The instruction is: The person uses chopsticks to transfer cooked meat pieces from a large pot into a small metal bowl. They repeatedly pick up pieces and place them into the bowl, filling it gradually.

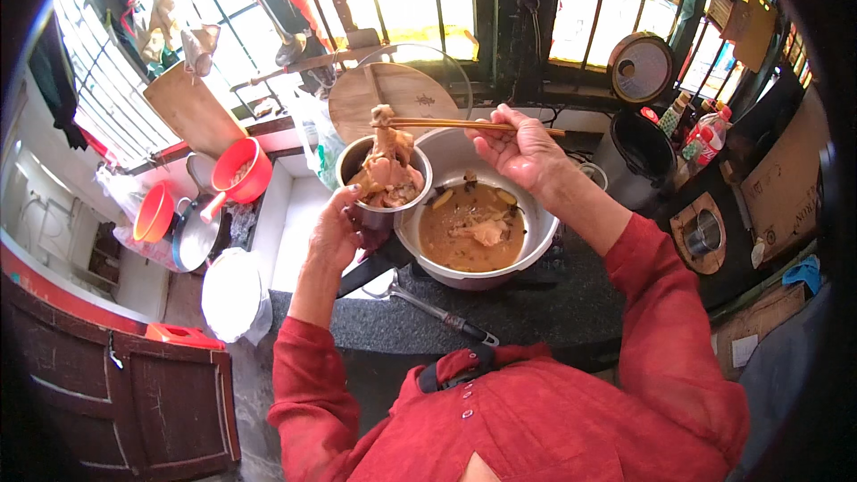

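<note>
My left hand point(338, 231) holds a small steel pot point(345, 171) by its side, over the left rim of a large metal cooking pot point(482, 274). Cooked meat on the bone point(385, 174) fills the small pot, and one bone end sticks up above its rim. A pair of wooden chopsticks point(442, 123) is gripped in my right hand point(519, 150), with the tips at that bone end. Brown broth point(445, 241) lies in the large pot, with a pale piece of meat point(490, 231), yellowish slices and dark bits in it.
A metal ladle point(428, 308) lies on the dark counter point(556, 314) before me. Behind the pots stand a round wooden board point(395, 97) and a cleaver point(351, 20). Red plastic dippers point(248, 167) are at the left. A black-lined bin point(636, 154) and bottles point(706, 137) stand right.
</note>
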Demonstrator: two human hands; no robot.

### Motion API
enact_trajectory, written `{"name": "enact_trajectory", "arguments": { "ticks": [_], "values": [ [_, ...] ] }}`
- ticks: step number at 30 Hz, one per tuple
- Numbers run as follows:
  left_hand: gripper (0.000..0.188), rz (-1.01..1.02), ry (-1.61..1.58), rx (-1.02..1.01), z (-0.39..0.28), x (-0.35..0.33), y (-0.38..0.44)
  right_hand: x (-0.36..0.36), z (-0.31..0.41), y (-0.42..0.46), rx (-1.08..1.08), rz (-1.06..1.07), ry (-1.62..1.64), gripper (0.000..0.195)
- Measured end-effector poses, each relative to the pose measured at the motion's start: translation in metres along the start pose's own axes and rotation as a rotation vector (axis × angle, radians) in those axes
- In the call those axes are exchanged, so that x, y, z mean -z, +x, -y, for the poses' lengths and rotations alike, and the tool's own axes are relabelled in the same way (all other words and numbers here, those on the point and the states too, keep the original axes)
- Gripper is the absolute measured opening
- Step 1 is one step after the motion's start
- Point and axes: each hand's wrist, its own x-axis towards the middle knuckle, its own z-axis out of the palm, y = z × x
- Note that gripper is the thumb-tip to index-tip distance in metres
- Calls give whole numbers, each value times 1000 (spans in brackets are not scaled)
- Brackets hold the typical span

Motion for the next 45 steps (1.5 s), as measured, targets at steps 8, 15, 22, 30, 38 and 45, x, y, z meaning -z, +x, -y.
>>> {"name": "enact_trajectory", "arguments": {
  "ticks": [8,15,22,30,38,45],
  "values": [
    [44,111,105,31,7,28,9,-41,-20,7,57,21,-132,26],
    [44,69,22,-35,10,26,2,-49,-27,0,192,70,-290,25],
    [58,148,-53,-48,14,32,6,-30,-23,-19,328,202,-450,25],
    [55,64,60,-22,14,28,4,-9,-1,-32,497,237,-589,26],
    [50,63,78,-21,12,24,1,-28,0,-49,512,571,-981,33],
    [59,134,11,5,9,24,0,-29,-2,-48,570,670,-1057,30]
  ]
}}
